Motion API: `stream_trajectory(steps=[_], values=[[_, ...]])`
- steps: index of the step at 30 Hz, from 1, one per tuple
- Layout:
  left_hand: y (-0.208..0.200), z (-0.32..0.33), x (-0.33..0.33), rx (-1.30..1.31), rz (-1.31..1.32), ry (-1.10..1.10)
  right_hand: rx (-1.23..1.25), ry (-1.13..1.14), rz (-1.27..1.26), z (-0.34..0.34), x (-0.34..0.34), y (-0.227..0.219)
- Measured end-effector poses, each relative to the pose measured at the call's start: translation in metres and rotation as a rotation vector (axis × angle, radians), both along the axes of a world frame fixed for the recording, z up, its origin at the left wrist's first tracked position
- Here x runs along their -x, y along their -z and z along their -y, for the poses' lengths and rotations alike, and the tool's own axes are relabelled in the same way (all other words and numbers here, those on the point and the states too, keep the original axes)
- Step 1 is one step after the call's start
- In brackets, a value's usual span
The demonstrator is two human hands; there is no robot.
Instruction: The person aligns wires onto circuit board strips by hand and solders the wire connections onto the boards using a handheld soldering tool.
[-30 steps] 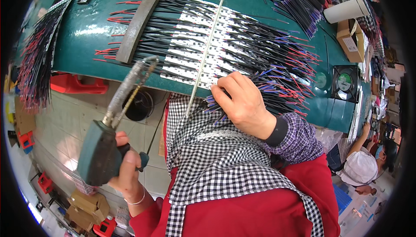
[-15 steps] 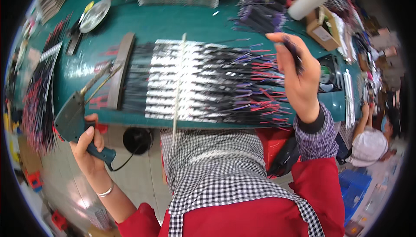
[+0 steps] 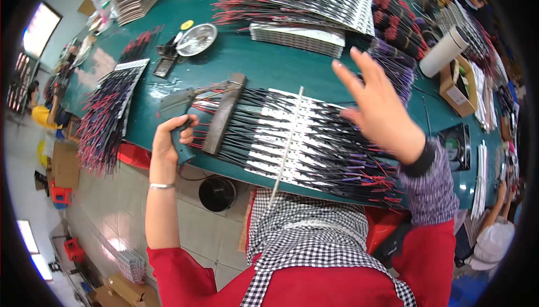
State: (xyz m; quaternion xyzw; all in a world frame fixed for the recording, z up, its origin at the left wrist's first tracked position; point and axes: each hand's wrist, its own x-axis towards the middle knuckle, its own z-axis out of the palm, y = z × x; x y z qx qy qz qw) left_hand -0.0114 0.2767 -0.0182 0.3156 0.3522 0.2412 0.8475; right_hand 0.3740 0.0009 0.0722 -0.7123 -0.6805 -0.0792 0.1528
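Observation:
My left hand (image 3: 167, 141) is wrapped round the grip of a dark grey-green soldering gun (image 3: 177, 102), its two-pronged front reaching over a brown metal bar (image 3: 223, 117). The bar lies across black wires beside a row of white strips (image 3: 264, 147). A thin pale rod (image 3: 288, 141) rests across these strips. From their right side, black wires (image 3: 348, 158) with red and purple ends fan out. My right hand (image 3: 387, 110), slightly blurred, hovers over the far right of the wires with fingers spread and nothing visible in it.
Bundled wires on white strips (image 3: 126, 88) lie at the left, and larger piles (image 3: 314, 7) at the back. A metal dish (image 3: 196, 40) sits back left. At the right stand a white cylinder (image 3: 443, 51), an open carton (image 3: 457, 91) and a black fan (image 3: 456, 145). People work nearby.
The soldering gun has gone from the table's front left edge to the brown bar. My right hand has opened from a curled grip near a dark thing. The whole view has shifted.

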Motion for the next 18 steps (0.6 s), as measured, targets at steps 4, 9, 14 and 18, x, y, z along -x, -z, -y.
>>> stream_trajectory(steps=[4,9,14,18], values=[[0.008,-0.039,-0.012,0.010,0.152,-0.121,0.160,-0.090,0.033,0.012,0.050,0.002],[0.025,-0.096,0.018,-0.007,0.243,-0.396,0.281,0.019,-0.115,0.036,0.037,0.072],[0.052,-0.114,0.048,0.112,0.287,-0.546,0.221,0.042,-0.092,0.042,0.037,0.088],[0.049,-0.127,0.044,-0.028,0.031,-0.618,0.185,0.033,-0.083,0.040,0.036,0.091]])
